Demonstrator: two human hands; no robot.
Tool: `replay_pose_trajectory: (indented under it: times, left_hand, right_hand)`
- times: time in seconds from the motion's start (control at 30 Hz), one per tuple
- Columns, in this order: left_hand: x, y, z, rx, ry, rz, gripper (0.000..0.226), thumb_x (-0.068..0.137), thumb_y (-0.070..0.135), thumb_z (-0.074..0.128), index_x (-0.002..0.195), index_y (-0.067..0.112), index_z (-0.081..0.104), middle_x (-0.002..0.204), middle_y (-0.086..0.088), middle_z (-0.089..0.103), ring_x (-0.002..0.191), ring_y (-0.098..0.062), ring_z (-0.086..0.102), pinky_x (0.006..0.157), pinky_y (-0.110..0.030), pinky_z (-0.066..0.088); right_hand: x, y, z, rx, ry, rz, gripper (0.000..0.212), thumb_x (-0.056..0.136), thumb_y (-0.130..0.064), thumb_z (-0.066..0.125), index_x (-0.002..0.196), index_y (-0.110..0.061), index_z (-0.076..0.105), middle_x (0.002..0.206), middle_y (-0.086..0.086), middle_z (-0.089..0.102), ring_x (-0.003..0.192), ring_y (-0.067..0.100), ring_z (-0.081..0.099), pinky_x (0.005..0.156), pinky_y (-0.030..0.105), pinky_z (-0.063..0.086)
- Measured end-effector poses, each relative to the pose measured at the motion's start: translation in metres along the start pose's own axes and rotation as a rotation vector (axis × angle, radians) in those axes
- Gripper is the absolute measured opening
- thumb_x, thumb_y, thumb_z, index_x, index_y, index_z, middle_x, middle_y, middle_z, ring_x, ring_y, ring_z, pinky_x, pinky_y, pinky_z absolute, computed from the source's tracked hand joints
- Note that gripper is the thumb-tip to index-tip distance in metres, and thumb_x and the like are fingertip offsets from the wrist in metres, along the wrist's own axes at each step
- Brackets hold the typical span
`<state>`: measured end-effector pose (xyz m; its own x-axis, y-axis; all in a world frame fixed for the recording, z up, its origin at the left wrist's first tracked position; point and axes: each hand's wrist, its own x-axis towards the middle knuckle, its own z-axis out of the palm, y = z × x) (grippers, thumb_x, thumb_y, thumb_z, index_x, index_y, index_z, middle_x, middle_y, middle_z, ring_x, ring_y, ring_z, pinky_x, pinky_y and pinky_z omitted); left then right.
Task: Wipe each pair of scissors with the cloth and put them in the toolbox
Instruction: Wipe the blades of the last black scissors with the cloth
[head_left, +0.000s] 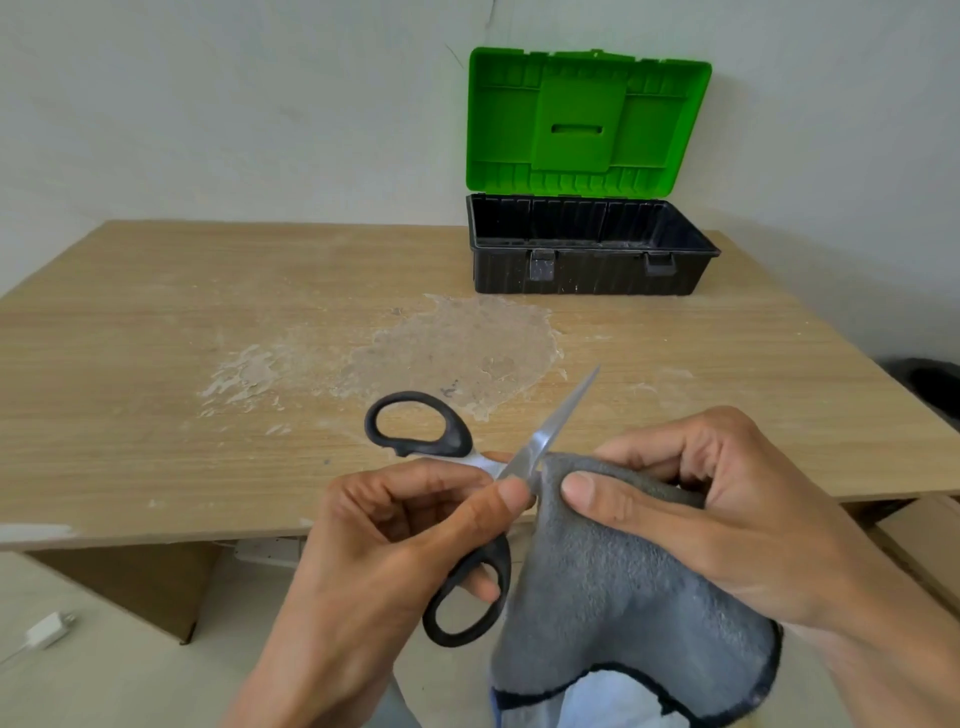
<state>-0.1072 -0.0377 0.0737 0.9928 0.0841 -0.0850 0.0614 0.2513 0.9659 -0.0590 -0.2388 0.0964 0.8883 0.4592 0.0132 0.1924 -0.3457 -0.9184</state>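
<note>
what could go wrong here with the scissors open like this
1. The right hand pinches the cloth over the hidden blade of the open scissors: a slip along the edge might cut the thumb.
2. The left hand grips by the pivot, so closing blades could nip a fingertip.
3. The other blade sticks out bare, so it may jab on the way to the toolbox.
</note>
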Motion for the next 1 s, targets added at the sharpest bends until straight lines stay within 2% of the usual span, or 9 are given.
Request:
replay_pose_trajectory:
  times: [0.07, 0.13, 0.23, 0.33, 0.43, 0.6, 0.8, 0.9, 1.0]
  left_hand:
    - [0.000, 0.001, 0.000, -0.003, -0.002, -0.007, 0.027, 0.059, 0.017, 0.081, 0.074, -0.005, 0.076, 0.056, -0.014, 0.063, 0.038, -0.019, 0.052, 0.042, -0.018, 0.043]
    - [0.000, 0.003, -0.002, -0.013, 0.015, -0.015, 0.026, 0.059, 0.017, 0.080, 0.073, -0.005, 0.075, 0.055, -0.013, 0.062, 0.038, -0.018, 0.052, 0.042, -0.017, 0.043]
    - [0.001, 0.005, -0.004, -0.025, 0.033, -0.017, 0.023, 0.058, 0.017, 0.080, 0.070, -0.003, 0.076, 0.055, -0.015, 0.064, 0.037, -0.018, 0.054, 0.041, -0.017, 0.045]
    - [0.001, 0.003, 0.002, -0.006, 0.012, -0.008, 0.023, 0.058, 0.021, 0.081, 0.067, 0.001, 0.075, 0.059, -0.018, 0.066, 0.039, -0.020, 0.057, 0.043, -0.019, 0.047]
    - [0.001, 0.002, 0.008, -0.016, 0.003, 0.010, 0.018, 0.061, 0.022, 0.079, 0.062, 0.005, 0.074, 0.055, -0.013, 0.063, 0.040, -0.018, 0.055, 0.043, -0.018, 0.046]
    - [-0.002, -0.003, 0.008, -0.013, 0.034, 0.042, 0.020, 0.064, 0.021, 0.078, 0.070, 0.001, 0.077, 0.056, -0.015, 0.061, 0.045, -0.019, 0.053, 0.044, -0.018, 0.047]
    - [-0.002, 0.000, 0.012, -0.044, 0.042, 0.037, 0.013, 0.062, 0.020, 0.078, 0.064, 0.007, 0.077, 0.059, -0.014, 0.066, 0.040, -0.017, 0.054, 0.042, -0.019, 0.046]
    - [-0.003, 0.002, 0.013, -0.062, 0.088, 0.050, 0.012, 0.063, 0.018, 0.078, 0.065, 0.007, 0.076, 0.060, -0.013, 0.066, 0.040, -0.016, 0.053, 0.040, -0.019, 0.046]
    - [-0.004, 0.001, 0.009, -0.079, 0.126, 0.074, 0.018, 0.063, 0.019, 0.078, 0.071, 0.003, 0.077, 0.061, -0.014, 0.063, 0.041, -0.017, 0.052, 0.041, -0.018, 0.045]
  right_hand:
    - [-0.001, 0.002, -0.003, 0.006, -0.013, 0.020, 0.032, 0.086, -0.056, 0.075, 0.092, -0.027, 0.086, 0.083, 0.005, 0.082, 0.077, 0.034, 0.078, 0.070, 0.049, 0.061]
    - [-0.004, 0.004, -0.009, 0.015, 0.000, 0.040, 0.038, 0.081, -0.058, 0.073, 0.091, -0.024, 0.086, 0.081, 0.008, 0.081, 0.075, 0.038, 0.075, 0.066, 0.046, 0.057]
    - [-0.006, 0.008, -0.017, 0.013, 0.028, 0.057, 0.043, 0.080, -0.059, 0.074, 0.090, -0.019, 0.086, 0.079, 0.014, 0.080, 0.075, 0.047, 0.072, 0.063, 0.057, 0.055]
    - [-0.005, 0.008, -0.013, 0.011, 0.026, 0.032, 0.044, 0.083, -0.058, 0.072, 0.090, -0.016, 0.085, 0.078, 0.018, 0.078, 0.074, 0.049, 0.070, 0.062, 0.053, 0.054]
    - [-0.001, 0.006, -0.004, 0.020, -0.010, 0.012, 0.041, 0.088, -0.055, 0.073, 0.093, -0.016, 0.085, 0.082, 0.017, 0.079, 0.078, 0.047, 0.072, 0.067, 0.058, 0.056]
    - [-0.004, 0.003, -0.005, 0.000, -0.095, 0.048, 0.025, 0.093, -0.046, 0.072, 0.094, -0.025, 0.086, 0.083, 0.003, 0.083, 0.074, 0.024, 0.079, 0.062, 0.027, 0.056]
    - [-0.002, 0.004, -0.002, 0.037, -0.014, 0.028, 0.027, 0.091, -0.049, 0.073, 0.092, -0.024, 0.086, 0.081, 0.006, 0.082, 0.074, 0.028, 0.078, 0.064, 0.035, 0.057]
    - [-0.001, 0.001, 0.004, 0.033, -0.021, 0.021, 0.028, 0.090, -0.050, 0.071, 0.095, -0.026, 0.086, 0.084, 0.006, 0.082, 0.078, 0.029, 0.079, 0.069, 0.046, 0.061]
    - [-0.005, 0.002, 0.000, 0.041, -0.075, 0.057, 0.036, 0.087, -0.055, 0.072, 0.096, -0.023, 0.086, 0.081, 0.009, 0.081, 0.073, 0.031, 0.077, 0.060, 0.030, 0.056]
